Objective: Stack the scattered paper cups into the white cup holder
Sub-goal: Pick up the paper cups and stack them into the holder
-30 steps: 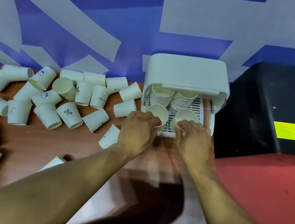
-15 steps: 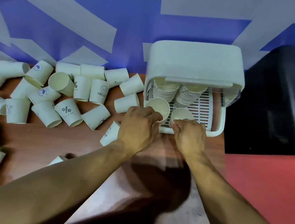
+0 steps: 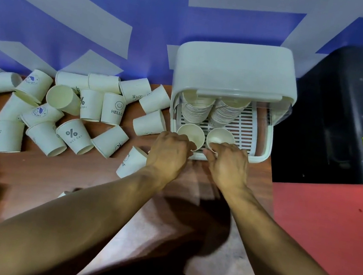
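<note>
Little has changed: my left hand (image 3: pixel 168 154) still grips one paper cup (image 3: pixel 191 134) and my right hand (image 3: pixel 228 165) pinches a second cup (image 3: pixel 220 138), both at the front of the white cup holder (image 3: pixel 234 70), neither nested yet.

matt paper cups (image 3: pixel 74 135), smooth white plastic cup holder (image 3: pixel 234 70), glossy wood-look table (image 3: pixel 38 168)

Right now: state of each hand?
Left hand: grips the left paper cup at the white cup holder.
Right hand: grips the right paper cup.
</note>
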A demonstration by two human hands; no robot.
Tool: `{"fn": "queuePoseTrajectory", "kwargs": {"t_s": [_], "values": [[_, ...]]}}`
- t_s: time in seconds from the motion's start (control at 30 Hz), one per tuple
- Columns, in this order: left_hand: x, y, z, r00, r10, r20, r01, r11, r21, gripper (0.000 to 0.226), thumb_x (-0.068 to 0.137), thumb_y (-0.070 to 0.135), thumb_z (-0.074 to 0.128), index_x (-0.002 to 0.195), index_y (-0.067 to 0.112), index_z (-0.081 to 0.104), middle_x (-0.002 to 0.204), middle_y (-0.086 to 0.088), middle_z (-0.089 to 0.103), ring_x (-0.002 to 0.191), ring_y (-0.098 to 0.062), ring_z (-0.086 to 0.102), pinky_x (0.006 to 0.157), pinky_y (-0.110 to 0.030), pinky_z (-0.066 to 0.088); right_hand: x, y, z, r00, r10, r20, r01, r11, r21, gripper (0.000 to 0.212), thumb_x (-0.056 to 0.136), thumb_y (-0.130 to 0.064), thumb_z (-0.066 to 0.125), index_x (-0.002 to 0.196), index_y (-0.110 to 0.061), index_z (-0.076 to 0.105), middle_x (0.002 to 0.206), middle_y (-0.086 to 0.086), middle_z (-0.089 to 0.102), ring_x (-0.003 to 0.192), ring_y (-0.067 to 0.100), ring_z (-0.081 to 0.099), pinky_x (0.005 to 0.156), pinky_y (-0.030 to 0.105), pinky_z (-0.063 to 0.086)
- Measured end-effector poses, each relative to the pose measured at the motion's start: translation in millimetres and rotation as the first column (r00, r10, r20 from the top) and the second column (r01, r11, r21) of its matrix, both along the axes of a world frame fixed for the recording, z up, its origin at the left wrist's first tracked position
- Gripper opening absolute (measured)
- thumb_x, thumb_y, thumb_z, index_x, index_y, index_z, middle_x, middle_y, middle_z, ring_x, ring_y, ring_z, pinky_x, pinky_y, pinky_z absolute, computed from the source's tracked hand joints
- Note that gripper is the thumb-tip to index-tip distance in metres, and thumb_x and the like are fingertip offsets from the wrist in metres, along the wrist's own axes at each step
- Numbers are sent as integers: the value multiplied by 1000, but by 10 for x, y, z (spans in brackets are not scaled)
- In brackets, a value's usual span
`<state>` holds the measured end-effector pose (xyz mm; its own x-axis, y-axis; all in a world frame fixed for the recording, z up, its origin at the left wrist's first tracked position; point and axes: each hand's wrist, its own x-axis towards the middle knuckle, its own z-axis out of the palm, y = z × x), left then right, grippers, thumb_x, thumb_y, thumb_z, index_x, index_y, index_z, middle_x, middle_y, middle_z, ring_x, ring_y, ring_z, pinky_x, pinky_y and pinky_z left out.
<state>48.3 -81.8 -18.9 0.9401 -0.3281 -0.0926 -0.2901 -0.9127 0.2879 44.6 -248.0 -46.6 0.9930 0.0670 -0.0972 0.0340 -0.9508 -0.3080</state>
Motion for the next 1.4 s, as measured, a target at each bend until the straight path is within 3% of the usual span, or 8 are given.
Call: {"fn": "queuePoseTrajectory", "kwargs": {"t_s": [0.3,0.4,0.53,0.63,0.77,1.0,1.2,1.4], "values": [[-85,118,-66,1000,-16,-21,12,985,-172,36,86,8,66,122,15,66,117,-4,67,99,-33,63,86,-41,50,-62,96,180,984,-73,161,47,986,161,29,77,-16,74,105,-10,71,98,9,71,91,34,65,80,42,52],[-172,322,-94,997,50,53,-36,973,-230,36,85,10,68,121,14,66,122,-2,64,95,-29,59,83,-39,49,-140,211,276,964,-80,254,19,972,236,30,77,-14,72,107,-9,70,99,9,69,92,32,63,80,41,52],[-312,671,-139,989,151,-4,-148,965,-216,39,85,19,68,124,19,64,122,0,62,101,-27,57,86,-37,48,-337,458,362,945,-66,319,-38,950,309,28,78,-15,70,106,-11,69,96,5,67,86,28,61,72,37,52],[-408,907,-119,972,216,-95,-226,969,-102,38,84,26,68,122,26,64,121,3,61,102,-26,58,81,-35,47,-521,666,365,976,-32,216,-51,929,367,28,79,-18,67,107,-17,67,100,0,65,84,25,63,67,39,54],[-519,1104,-123,944,251,-213,-245,968,52,41,88,28,65,128,28,57,133,3,52,110,-26,58,86,-36,48,-656,920,310,989,147,25,-149,956,253,39,81,-21,65,120,-22,59,115,-2,58,89,29,63,65,42,54],[-631,1189,-142,914,243,-325,-256,967,4,41,86,15,64,125,25,55,136,4,48,111,-26,58,84,-35,47,-239,1159,111,909,372,-188,-383,923,-27,68,81,-9,64,140,-19,32,146,0,32,107,33,60,76,46,54],[-675,1317,-93,908,291,-301,-322,945,-60,33,86,14,65,118,18,58,122,-1,57,106,-26,58,80,-32,46,-77,1277,205,842,402,-360,-470,874,-125,48,79,-10,66,124,-12,47,121,8,49,97,34,60,71,39,47],[-607,1403,133,930,323,-174,-322,946,35,16,86,29,61,98,21,67,99,-6,68,90,-28,57,63,-32,35,-146,1425,402,843,455,-288,-504,855,-124,26,86,-14,55,110,-15,64,108,10,63,98,34,62,73,35,48]]}}
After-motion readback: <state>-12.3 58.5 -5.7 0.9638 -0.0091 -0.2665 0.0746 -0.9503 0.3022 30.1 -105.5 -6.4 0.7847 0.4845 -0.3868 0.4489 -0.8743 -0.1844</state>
